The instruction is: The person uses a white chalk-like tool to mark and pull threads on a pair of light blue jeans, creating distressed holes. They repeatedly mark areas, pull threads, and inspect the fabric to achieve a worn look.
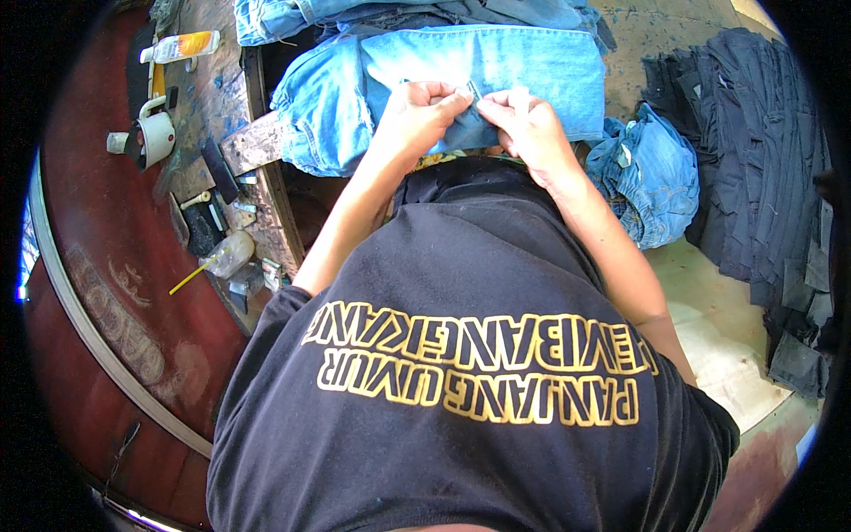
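Note:
A pair of light blue jeans [541, 75] lies folded in front of me. Over its middle, my left hand [424, 111] and my right hand [530, 129] face each other with fingertips almost touching. Both are closed in a pinch on a bit of darker blue denim [473, 90] between them. Whether this is an edge or a separate strip of the jeans, I cannot tell. The fingers partly hide it.
More blue jeans [301, 18] are stacked at the far side. A crumpled denim bundle [651, 177] sits right of my right forearm, beside a long row of dark cloth pieces [753, 151]. On the left are a bottle [184, 46], a white mug [156, 137] and a bag with a yellow straw [232, 255].

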Demonstrator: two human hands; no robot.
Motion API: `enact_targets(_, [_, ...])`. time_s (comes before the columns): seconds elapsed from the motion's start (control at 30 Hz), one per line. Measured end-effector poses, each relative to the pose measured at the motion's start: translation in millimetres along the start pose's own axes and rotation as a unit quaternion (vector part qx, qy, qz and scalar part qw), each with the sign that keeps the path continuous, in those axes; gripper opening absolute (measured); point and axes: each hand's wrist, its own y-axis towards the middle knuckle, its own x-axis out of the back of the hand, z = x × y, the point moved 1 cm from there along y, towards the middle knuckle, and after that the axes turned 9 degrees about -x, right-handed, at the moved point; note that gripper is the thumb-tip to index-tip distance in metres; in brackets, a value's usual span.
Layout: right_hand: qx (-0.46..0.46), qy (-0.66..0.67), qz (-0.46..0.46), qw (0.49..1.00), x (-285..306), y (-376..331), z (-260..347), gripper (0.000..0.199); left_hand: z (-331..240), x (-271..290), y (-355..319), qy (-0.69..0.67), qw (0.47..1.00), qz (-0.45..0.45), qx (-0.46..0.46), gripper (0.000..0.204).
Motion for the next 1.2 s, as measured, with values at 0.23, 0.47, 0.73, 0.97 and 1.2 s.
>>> enact_targets(0.23, [-0.002, 0.109, 0.007, 0.994, -3, -6, 2, 0.024, 13, 11, 3, 0.225, 0.971, 0.001, 0.082, 0.069])
enact_targets(0.47, [0.004, -0.02, -0.016, 1.0, -1, -5, 9, 0.021, 34, 8, -12, 0.143, 0.988, -0.056, -0.03, 0.055])
enact_targets(0.73, [0.048, 0.003, -0.065, 0.997, 1, -7, 0, 0.023, 13, 21, -17, 0.161, 0.986, 0.007, -0.03, 0.053])
enact_targets(0.97, [0.281, -0.228, -0.283, 0.889, -12, -4, 45, 0.018, 34, 181, -44, 0.445, 0.803, -0.377, -0.124, 0.062])
enact_targets(1.2, [0.311, -0.464, 0.072, 0.826, -187, 52, 42, 0.045, 96, 236, -43, 0.335, 0.931, -0.145, 0.012, 0.059])
